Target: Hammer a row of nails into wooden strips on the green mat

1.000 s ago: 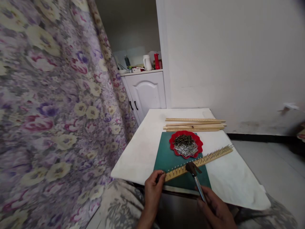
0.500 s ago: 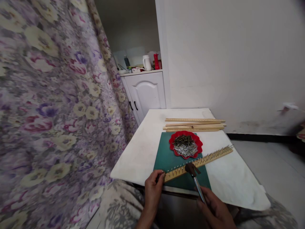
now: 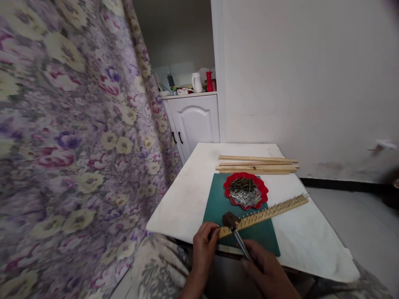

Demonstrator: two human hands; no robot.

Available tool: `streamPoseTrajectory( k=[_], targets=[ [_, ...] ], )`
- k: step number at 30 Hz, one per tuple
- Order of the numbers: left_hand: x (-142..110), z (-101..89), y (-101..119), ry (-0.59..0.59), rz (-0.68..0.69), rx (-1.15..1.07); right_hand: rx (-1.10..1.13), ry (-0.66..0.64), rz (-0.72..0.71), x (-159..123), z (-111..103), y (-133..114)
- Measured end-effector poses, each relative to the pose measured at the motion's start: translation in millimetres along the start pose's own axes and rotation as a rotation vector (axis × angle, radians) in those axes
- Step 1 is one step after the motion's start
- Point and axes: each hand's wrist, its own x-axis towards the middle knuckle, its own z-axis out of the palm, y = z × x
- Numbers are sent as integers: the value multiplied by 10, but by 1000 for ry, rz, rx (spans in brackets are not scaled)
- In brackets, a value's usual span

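My left hand [image 3: 204, 245] is closed on the near left end of a wooden strip [image 3: 271, 213] with several nails standing up along its length. The strip slants across a green mat [image 3: 213, 203] and reaches past it to the right. In my right hand [image 3: 264, 265] is a hammer [image 3: 239, 237], gripped by its metal shaft. The dark hammer head is over the left part of the strip, close to my left hand, and hides some nails there. Whether it touches a nail I cannot tell. Behind the strip, a red scalloped dish [image 3: 228, 182] holds a heap of loose nails [image 3: 245, 192].
Several bare wooden strips [image 3: 257, 168] lie at the back of the white-covered table [image 3: 183, 199]. A floral curtain [image 3: 93, 145] hangs close on the left. A white cabinet [image 3: 196, 120] with a white jug [image 3: 197, 83] on top stands beyond, beside a plain wall [image 3: 305, 83].
My right hand has moved the hammer left along the strip, from its middle towards my left hand. My left hand keeps its hold on the end. The view has shifted slightly.
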Motion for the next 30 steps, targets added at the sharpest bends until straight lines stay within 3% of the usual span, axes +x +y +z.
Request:
streamPoseTrajectory(
  k=[8, 18, 25, 30],
  targets=[
    [-9, 38, -72, 12, -17, 1, -44, -22, -77, 131, 239, 140],
    [-3, 27, -27, 14, -19, -26, -75, -49, -82, 128, 219, 139],
    [-5, 17, 2, -14, -15, -50, -49, 19, -97, 44, 157, 186],
    [2, -61, -32, -35, 10, -24, 196, 77, -33, -96, 54, 314]
  ],
)
